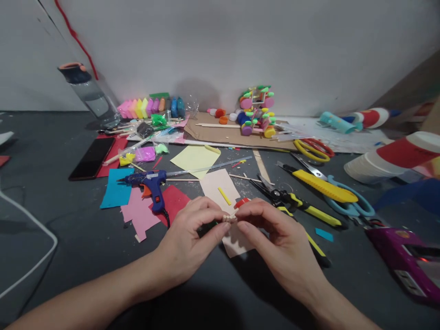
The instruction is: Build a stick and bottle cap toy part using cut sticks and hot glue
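Note:
A small row of pale wooden stick pieces [229, 219] is pinched at the fingertips of my left hand [195, 231]. My right hand [282, 236] meets it from the other side, thumb and fingers closed around a thin pale stick at its right end. The fingers hide part of both. Beneath them lies a pale pink paper sheet [220, 183] with a short yellow strip [224, 195] on it. A red piece [242, 202] shows just behind my right fingertips.
A blue glue gun [156, 188] lies left on coloured paper. Pliers [275, 192], a yellow cutter knife [323, 185] and blue scissors [350, 206] lie right. A water bottle [91, 98], phone [92, 158], colourful model [257, 112], paper cups [395, 158] and purple device [405, 261] surround the work area.

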### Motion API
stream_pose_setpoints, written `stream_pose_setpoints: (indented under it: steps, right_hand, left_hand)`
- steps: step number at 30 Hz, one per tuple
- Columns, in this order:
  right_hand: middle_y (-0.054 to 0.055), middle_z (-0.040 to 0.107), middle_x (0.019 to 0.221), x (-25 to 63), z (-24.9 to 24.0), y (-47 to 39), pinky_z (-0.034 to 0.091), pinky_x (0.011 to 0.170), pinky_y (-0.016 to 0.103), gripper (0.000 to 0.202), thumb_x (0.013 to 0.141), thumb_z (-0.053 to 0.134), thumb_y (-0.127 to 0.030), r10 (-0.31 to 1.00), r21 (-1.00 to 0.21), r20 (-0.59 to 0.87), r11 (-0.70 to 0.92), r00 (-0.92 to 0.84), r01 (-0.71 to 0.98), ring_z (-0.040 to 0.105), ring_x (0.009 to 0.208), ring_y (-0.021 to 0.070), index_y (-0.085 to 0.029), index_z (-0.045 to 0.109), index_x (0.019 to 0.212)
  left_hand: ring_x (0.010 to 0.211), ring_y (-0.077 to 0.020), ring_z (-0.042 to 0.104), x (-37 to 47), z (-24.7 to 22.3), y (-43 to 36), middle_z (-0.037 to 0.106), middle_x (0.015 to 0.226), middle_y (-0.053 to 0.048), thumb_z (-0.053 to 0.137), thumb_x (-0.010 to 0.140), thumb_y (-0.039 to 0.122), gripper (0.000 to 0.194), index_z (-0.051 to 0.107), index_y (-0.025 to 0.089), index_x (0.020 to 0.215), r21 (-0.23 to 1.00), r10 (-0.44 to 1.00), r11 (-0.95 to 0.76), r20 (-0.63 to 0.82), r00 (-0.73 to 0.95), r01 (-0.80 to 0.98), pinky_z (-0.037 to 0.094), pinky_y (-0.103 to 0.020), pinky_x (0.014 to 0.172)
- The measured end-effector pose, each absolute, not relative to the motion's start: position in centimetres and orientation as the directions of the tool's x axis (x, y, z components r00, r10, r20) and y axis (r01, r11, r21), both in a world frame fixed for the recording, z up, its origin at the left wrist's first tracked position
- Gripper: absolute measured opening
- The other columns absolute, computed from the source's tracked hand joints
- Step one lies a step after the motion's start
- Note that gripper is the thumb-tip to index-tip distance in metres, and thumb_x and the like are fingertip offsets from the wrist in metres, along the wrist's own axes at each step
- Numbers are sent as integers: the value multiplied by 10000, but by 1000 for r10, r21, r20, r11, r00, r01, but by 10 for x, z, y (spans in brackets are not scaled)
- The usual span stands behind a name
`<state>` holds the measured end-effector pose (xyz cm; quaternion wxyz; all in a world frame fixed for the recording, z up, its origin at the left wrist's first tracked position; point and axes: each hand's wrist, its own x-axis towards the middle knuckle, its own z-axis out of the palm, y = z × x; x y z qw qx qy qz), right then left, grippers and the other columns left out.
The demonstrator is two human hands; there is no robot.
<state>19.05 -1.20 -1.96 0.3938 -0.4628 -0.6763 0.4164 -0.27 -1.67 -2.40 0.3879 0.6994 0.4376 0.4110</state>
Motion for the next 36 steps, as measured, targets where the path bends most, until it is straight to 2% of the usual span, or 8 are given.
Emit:
stream_pose_setpoints:
  steps: [4,9,14,19,22,27,33,36]
  right_hand:
    - [-21,660,956,190,-24,-14,463,717,222,38,942,667,-293,934,-882,198,302,-297,361,611,812,120,-282,676,976]
    - [-9,654,942,188,-23,-15,458,687,231,32,951,652,-285,923,-874,218,329,-317,357,601,773,124,-254,660,954]
    - [-5,653,843,183,-21,-15,448,694,242,88,951,648,-284,919,-900,200,309,-339,307,588,753,137,-231,676,887]
    - [3,660,810,185,-20,-11,461,689,238,162,940,648,-326,931,-953,87,181,-356,242,593,748,140,-215,679,825]
    - [10,661,801,190,-19,-8,468,615,229,220,915,664,-407,921,-980,-20,59,-388,190,588,681,133,-202,676,837]
    - [10,630,704,195,-17,-4,450,550,210,313,879,698,-485,886,-988,-103,-37,-453,152,545,590,112,-178,694,814]
    - [19,631,693,198,-16,8,456,514,211,342,880,685,-528,937,-974,-26,54,-348,219,554,585,128,-191,715,837]
    - [15,624,644,200,-1,15,459,495,227,329,854,707,-529,959,-956,31,111,-280,273,555,550,140,-200,717,866]
  left_hand:
    - [846,-132,643,0,-21,-18,691,879,-16,617,946,210,137,710,170,853,972,958,-172,128,256,158,479,-238,788]
    - [875,-119,648,-1,-19,-19,734,924,23,646,937,244,73,712,214,947,1000,976,-12,12,218,-1,483,-208,826]
    - [898,-109,628,0,-22,-18,708,935,18,646,943,246,104,739,214,906,999,980,-32,36,197,-25,467,-195,835]
    - [903,-110,622,-4,-22,-18,696,964,15,676,927,244,118,754,244,1016,995,966,-77,89,244,-58,468,-202,839]
    - [927,-121,642,-8,-20,-16,714,1013,11,714,896,234,212,742,264,1104,993,940,-10,49,337,-116,479,-216,866]
    - [827,-163,690,-7,-17,-11,752,888,-33,747,848,271,132,744,173,937,974,907,127,-37,420,-187,516,-260,785]
    - [720,-130,609,-7,-5,-11,716,817,-27,746,801,201,69,728,158,852,990,950,3,42,310,-143,473,-246,695]
    - [699,-129,587,-11,9,-15,688,776,-19,758,798,200,52,729,166,825,983,951,-152,174,257,-106,474,-248,685]
